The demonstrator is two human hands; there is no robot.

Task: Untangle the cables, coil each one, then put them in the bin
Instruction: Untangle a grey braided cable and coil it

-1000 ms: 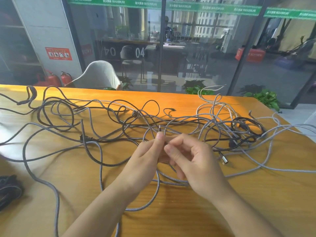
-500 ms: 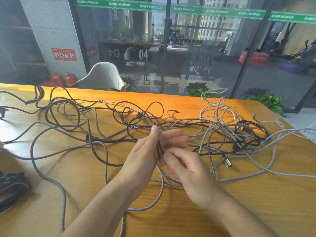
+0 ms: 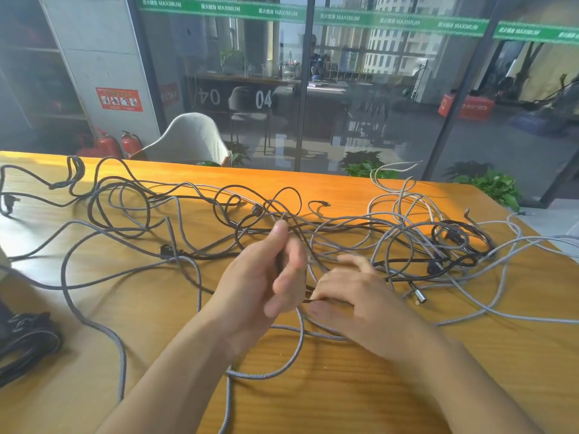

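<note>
At the table's [image 3: 407, 386] middle, the left hand [image 3: 260, 277] now stands a thin dark cable [image 3: 305, 300] upright between thumb and fingers while the right hand [image 3: 354, 296], dropped lower, pinches it, starting a coil; no bin visible.

Two hands, the left hand [image 3: 257, 277] and the right hand [image 3: 360, 296], two red fire extinguishers [image 3: 108, 145], one white chair [image 3: 191, 139], one wooden table [image 3: 344, 386]; the tangled cables [image 3: 344, 233] cannot be counted.
</note>
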